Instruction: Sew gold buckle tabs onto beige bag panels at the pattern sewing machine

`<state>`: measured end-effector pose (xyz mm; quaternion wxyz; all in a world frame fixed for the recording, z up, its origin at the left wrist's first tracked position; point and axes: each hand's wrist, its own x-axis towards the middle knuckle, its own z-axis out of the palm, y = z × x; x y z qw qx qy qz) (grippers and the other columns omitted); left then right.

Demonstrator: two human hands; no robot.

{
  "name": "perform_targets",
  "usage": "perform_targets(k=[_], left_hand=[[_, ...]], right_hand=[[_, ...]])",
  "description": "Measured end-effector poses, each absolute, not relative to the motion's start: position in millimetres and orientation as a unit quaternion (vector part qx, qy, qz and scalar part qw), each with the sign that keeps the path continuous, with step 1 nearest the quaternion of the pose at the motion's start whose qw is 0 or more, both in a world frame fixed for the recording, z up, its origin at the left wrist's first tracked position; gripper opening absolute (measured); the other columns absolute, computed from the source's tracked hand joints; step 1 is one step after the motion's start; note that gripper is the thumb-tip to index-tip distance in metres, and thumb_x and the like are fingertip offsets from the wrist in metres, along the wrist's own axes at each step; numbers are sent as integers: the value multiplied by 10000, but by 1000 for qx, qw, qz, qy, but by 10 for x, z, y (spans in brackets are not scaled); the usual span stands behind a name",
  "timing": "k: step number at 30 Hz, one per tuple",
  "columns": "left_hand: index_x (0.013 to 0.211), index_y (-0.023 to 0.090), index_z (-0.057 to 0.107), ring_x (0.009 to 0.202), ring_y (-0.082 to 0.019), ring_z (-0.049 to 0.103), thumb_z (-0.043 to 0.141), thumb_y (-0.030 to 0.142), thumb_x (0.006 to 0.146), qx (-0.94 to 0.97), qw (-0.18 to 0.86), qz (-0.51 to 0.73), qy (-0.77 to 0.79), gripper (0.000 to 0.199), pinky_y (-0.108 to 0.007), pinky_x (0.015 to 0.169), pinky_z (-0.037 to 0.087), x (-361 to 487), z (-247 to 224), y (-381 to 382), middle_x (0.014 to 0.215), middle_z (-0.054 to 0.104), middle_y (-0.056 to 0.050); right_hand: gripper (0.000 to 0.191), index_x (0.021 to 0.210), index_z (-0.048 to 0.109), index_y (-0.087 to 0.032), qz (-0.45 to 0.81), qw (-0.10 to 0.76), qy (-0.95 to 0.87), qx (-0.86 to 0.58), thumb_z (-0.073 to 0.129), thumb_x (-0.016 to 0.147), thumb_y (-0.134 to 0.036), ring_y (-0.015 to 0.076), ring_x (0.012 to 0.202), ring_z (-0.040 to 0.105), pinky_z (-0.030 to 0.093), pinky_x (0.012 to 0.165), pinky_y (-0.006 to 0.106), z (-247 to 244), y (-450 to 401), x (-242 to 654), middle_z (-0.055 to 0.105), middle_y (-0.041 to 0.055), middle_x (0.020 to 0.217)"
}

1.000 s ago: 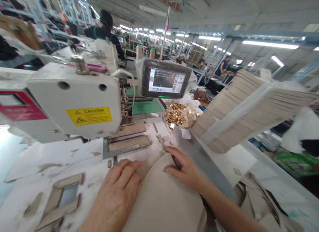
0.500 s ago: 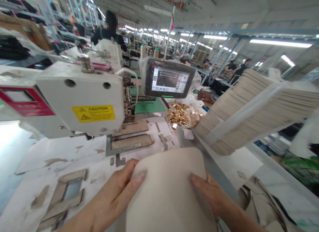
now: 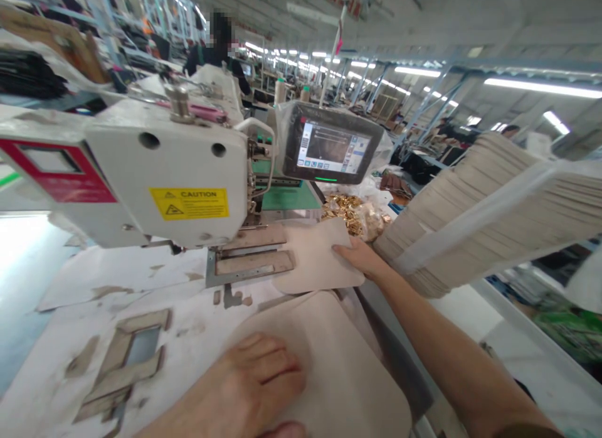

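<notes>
In the head view, my right hand [image 3: 360, 257] grips the right edge of a beige panel [image 3: 315, 256], its thumb on top. That panel's left side lies at the metal clamp frame [image 3: 211, 276] of a sewing machine [image 3: 179, 155]. Closer to me is a second, larger beige panel [image 3: 357, 363] with rounded corners. My left hand [image 3: 263, 378] is closed over its left part, fingers bent and together; their undersides are hidden. Beige strips line the clamp frame.
A control screen [image 3: 332, 143] stands behind the clamp. Gold metal pieces [image 3: 345, 211] are heaped right of it. A tied stack of beige panels [image 3: 451, 206] leans at the right. A beige-edged frame [image 3: 132, 356] lies on the left. Someone [image 3: 219, 55] sits farther back.
Both hands held beige material together in front. Now my right hand has carried one panel forward to the clamp, while my left hand has shifted onto the near panel.
</notes>
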<state>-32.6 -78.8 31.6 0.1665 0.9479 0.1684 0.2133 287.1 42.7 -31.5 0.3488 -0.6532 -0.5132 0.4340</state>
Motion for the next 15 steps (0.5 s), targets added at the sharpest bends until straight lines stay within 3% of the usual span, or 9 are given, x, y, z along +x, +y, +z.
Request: perform_targets(k=[6, 10, 15], left_hand=[[1230, 166, 605, 1082, -208, 675, 379, 390, 968, 898, 25, 203, 388, 412, -360, 907, 580, -531, -37, -750, 1223, 695, -72], [1311, 126, 537, 1135, -240, 651, 394, 531, 939, 897, -20, 173, 406, 569, -383, 906, 586, -650, -224, -792, 1288, 648, -118], [1274, 72, 553, 1156, -254, 637, 354, 587, 932, 886, -70, 183, 420, 649, -376, 924, 576, -666, -289, -840, 1282, 642, -169]], right_hand=[[228, 881, 676, -143, 440, 249, -600, -620, 649, 798, -353, 171, 611, 645, 495, 526, 244, -278, 742, 2403, 718, 52, 778], [192, 882, 699, -142, 380, 216, -648, -624, 605, 827, -299, 165, 628, 638, 486, 540, 232, -227, 787, 2016, 715, 49, 770], [196, 937, 715, -118, 281, 168, -679, -657, 597, 845, -245, 185, 724, 659, 488, 639, 239, -197, 781, 1815, 726, 77, 818]])
